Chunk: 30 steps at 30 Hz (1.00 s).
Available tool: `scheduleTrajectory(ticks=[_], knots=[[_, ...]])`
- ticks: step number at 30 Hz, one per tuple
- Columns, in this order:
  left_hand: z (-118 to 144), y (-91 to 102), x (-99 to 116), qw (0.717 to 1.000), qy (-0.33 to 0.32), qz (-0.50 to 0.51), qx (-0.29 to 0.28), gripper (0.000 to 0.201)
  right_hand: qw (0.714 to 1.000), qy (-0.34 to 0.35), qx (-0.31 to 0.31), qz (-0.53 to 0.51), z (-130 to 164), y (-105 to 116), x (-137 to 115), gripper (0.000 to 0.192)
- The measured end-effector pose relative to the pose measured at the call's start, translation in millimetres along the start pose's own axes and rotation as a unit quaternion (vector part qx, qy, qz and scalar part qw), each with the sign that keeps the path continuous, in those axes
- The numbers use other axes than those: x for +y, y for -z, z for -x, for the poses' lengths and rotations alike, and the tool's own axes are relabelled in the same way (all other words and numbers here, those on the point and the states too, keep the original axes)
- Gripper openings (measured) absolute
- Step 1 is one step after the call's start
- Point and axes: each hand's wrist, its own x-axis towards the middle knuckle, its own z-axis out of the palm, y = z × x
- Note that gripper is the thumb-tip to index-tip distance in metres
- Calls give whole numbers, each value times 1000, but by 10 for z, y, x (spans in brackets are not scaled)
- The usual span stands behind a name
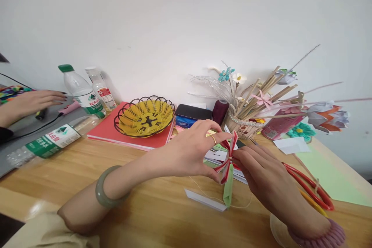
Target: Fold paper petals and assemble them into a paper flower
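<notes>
Both of my forearms reach in from the near edge of the wooden table [87, 162], my left wrist wearing a green bangle [106, 192]. My left hand [192, 151] is pinched closed on a red and white folded paper bow [228, 157], thumb and fingers gripping its left loops. My right hand [261, 174] closes on the same bow from the right, fingertips meeting at its tied middle. A green folded paper strip [228, 188] hangs from the bow toward the table, and a thin thread [203, 192] loops beneath it; where the thread ends is hard to make out. A white paper strip [205, 200] lies flat just below my hands.

My right hand hides part of the red-handled scissors [310, 186] near the table's right edge. Toward the far edge sit a yellow wire basket [144, 116] on a red folder [110, 130], water bottles [81, 93], and a holder of sticks and paper flowers [247, 124]. At the far left, another person's hand [31, 102] rests, cut off by the frame.
</notes>
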Motion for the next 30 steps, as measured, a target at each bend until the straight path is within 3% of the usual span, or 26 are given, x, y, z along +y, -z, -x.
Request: scheduleTrajectory(ticks=[5, 9, 15, 21, 30], knots=[[-3, 35, 12, 1000, -4, 17, -3, 57, 999, -12, -18, -33, 3, -5, 1, 15], [-7, -21, 68, 998, -24, -28, 44, 36, 999, -15, -10, -32, -8, 6, -3, 14], [4, -216, 147, 987, 1, -114, 111, 29, 1000, -9, -8, -12, -14, 2, -9, 13], [18, -303, 125, 966, -42, -202, 159, 20, 1000, -6, -13, 3, -21, -21, -30, 14], [9, -324, 146, 970, -26, -209, 123, 20, 997, -9, 32, 69, -50, -32, -53, 17]])
